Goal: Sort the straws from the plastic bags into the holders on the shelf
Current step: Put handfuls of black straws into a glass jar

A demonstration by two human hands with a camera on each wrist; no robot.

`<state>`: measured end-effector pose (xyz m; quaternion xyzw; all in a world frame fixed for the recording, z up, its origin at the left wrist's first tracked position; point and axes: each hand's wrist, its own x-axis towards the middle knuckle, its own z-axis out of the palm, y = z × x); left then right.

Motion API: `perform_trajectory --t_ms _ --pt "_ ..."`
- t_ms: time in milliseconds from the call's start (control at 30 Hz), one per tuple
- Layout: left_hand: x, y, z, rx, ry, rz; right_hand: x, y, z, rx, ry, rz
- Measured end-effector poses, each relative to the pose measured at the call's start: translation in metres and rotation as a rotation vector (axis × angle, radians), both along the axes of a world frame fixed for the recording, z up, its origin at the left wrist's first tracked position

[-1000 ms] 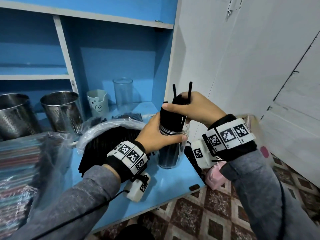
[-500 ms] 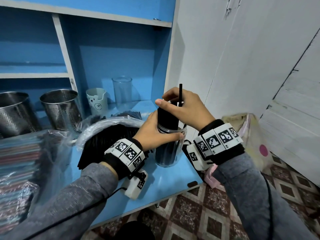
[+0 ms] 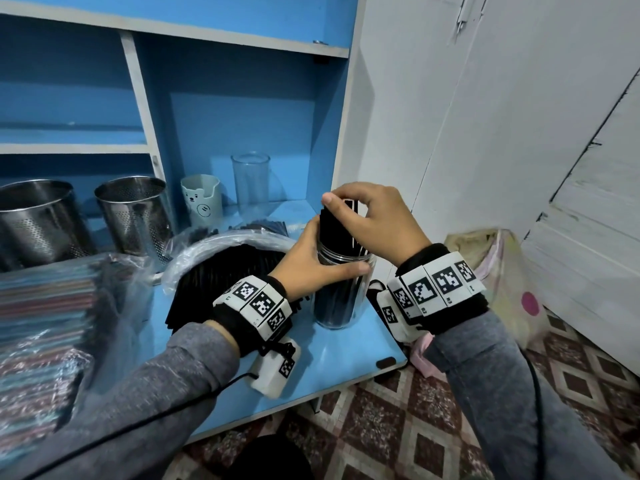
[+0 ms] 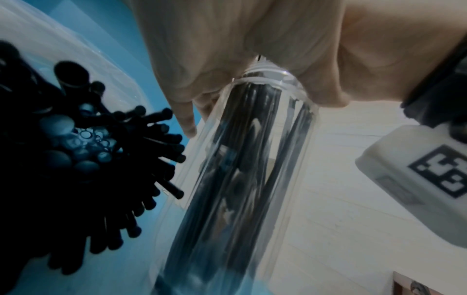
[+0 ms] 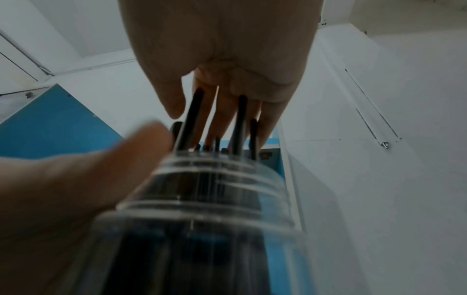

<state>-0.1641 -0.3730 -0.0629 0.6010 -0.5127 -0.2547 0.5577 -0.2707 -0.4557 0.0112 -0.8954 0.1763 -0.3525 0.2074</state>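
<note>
A clear jar [image 3: 343, 303] packed with black straws [image 3: 337, 230] stands near the right front edge of the blue shelf board [image 3: 346, 355]. My left hand [image 3: 318, 268] grips the jar round its neck, seen close in the left wrist view on the jar [image 4: 240, 179]. My right hand [image 3: 367, 220] arches over the straw tops, thumb on one side and fingers on the other. In the right wrist view the straws [image 5: 192, 115] rise between its thumb and fingers above the jar's threaded rim [image 5: 202, 199]. An open plastic bag of black straws [image 3: 235, 268] lies just left of the jar.
A bag of coloured straws [image 3: 45, 306] lies at the far left. Two perforated metal holders [image 3: 135, 209] [image 3: 38, 220], a pale bear cup [image 3: 202, 199] and an empty clear glass [image 3: 251, 178] stand at the back. A white wall is on the right, with patterned floor tiles below.
The straws that stuck up above my right hand have gone down level with the bundle. My right hand has lowered onto the tops. The left hand's hold on the jar is unchanged.
</note>
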Motion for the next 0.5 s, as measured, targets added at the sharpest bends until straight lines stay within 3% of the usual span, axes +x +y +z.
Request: perform_trajectory --t_ms 100,167,267,333,500 --pt "0.009 0.015 0.001 0.012 0.046 0.036 0.004 0.015 0.008 -0.104 -0.257 0.074" --pt "0.023 0.027 0.005 -0.073 0.075 0.136 0.012 0.031 0.012 -0.166 -0.405 0.104" --pt "0.059 0.049 0.015 -0.247 -0.003 0.293 0.03 0.057 0.011 -0.13 -0.467 0.151" --pt "0.088 0.066 0.019 -0.239 -0.051 0.403 0.047 0.073 0.003 -0.042 -0.354 0.183" --pt "0.136 0.105 0.009 0.069 -0.124 0.535 0.096 0.097 -0.042 0.094 0.338 0.093"
